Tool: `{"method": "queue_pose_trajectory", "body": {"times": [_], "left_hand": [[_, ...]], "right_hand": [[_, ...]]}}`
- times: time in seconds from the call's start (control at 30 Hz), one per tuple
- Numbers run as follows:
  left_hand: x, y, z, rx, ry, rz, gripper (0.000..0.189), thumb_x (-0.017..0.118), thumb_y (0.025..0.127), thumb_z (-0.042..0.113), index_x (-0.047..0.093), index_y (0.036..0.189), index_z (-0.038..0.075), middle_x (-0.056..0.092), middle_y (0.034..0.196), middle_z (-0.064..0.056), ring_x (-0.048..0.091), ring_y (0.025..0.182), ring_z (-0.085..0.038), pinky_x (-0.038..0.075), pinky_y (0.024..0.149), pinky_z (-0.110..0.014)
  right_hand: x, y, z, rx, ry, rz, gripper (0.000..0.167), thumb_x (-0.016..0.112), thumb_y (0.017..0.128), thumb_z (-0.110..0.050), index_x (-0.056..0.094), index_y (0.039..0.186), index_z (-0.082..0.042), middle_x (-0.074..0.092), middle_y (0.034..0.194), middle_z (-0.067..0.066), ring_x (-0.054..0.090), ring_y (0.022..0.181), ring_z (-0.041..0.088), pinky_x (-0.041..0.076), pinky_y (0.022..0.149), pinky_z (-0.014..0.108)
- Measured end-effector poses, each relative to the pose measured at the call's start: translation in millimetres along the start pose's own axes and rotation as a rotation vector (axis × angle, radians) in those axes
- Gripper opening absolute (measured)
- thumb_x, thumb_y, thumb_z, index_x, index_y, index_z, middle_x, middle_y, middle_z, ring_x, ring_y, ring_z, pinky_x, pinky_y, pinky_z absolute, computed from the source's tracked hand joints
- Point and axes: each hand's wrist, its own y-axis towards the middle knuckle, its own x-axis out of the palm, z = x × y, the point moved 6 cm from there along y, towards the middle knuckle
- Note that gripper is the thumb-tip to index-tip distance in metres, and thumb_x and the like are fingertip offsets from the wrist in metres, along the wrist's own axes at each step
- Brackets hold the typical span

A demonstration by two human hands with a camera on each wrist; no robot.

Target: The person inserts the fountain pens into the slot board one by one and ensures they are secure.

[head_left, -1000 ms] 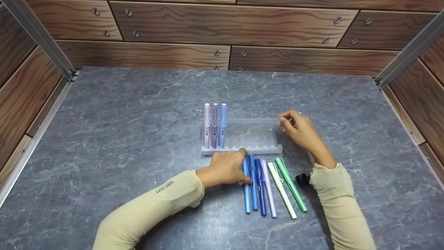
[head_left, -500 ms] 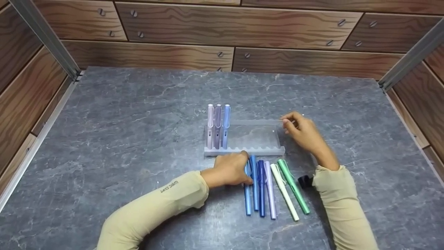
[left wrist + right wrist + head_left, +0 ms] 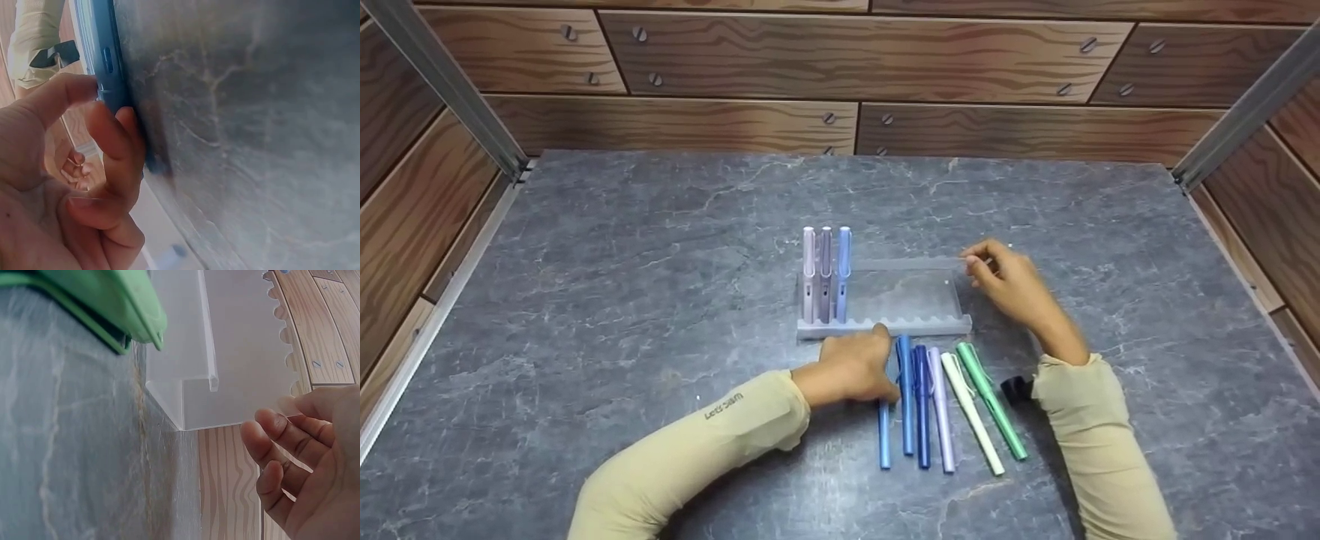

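Observation:
In the head view, my left hand (image 3: pixel 851 367) pinches the leftmost blue pen (image 3: pixel 885 439), which lies on the table and is partly covered by the hand. The left wrist view has the thumb and fingertips against this blue pen (image 3: pixel 104 53). Beyond it stands a clear plastic pen rack (image 3: pixel 904 292) with a notched front bar. Three capped pens lean in its left notches: pale lilac (image 3: pixel 808 274), dark purple (image 3: pixel 826 274) and light blue (image 3: pixel 844 274). My right hand (image 3: pixel 1005 281) pinches the rack's far right corner; in the right wrist view fingertips meet at the rack's edge (image 3: pixel 253 399).
Right of the held pen lie a blue pen (image 3: pixel 906 405), a dark blue pen (image 3: pixel 922 420), a lilac pen (image 3: pixel 941 420), a pale green pen (image 3: pixel 971 412) and a green pen (image 3: pixel 994 401). Wood-patterned panels (image 3: pixel 847 56) border the grey marbled table (image 3: pixel 660 262).
The pinched blue pen has shifted slightly left, apart from the blue pen beside it, as my left hand drew it. My right hand stays at the rack's corner.

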Motion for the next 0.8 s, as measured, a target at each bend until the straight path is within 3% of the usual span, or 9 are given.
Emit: {"method": "queue_pose_trajectory", "body": {"times": [0.17,0.53,0.8], "left_hand": [[0.6,-2.0,-2.7,0.012,-0.034,0.01,0.068,0.084,0.065,0.042,0.05,0.114,0.01,0.065,0.087,-0.002,0.063,0.082,-0.022,0.046,0.068,-0.037],[-6.5,-8.2,-9.2,0.037,-0.148,0.015,0.073,0.083,0.068,0.041,0.046,0.127,0.019,0.069,0.105,-0.003,0.065,0.089,-0.02,0.047,0.072,-0.035],[-17.7,-13.2,-10.6,0.101,-0.245,0.03,0.071,0.081,0.07,0.033,0.045,0.13,0.022,0.06,0.078,0.004,0.055,0.067,-0.014,0.043,0.057,-0.03]], "right_hand": [[0.0,0.0,-0.8,-0.004,-0.014,0.005,0.022,0.051,0.099,-0.013,0.061,0.109,0.004,0.065,0.088,0.019,0.064,0.074,0.032,0.046,0.062,0.015],[-0.1,0.7,-2.0,-0.001,-0.009,0.004,0.022,0.051,0.099,-0.012,0.061,0.109,0.004,0.065,0.088,0.018,0.062,0.073,0.026,0.045,0.061,0.016],[0.0,0.2,-2.0,0.007,-0.001,0.01,0.021,0.051,0.099,-0.012,0.061,0.108,0.005,0.064,0.087,0.018,0.062,0.071,0.021,0.046,0.061,0.016]]}}
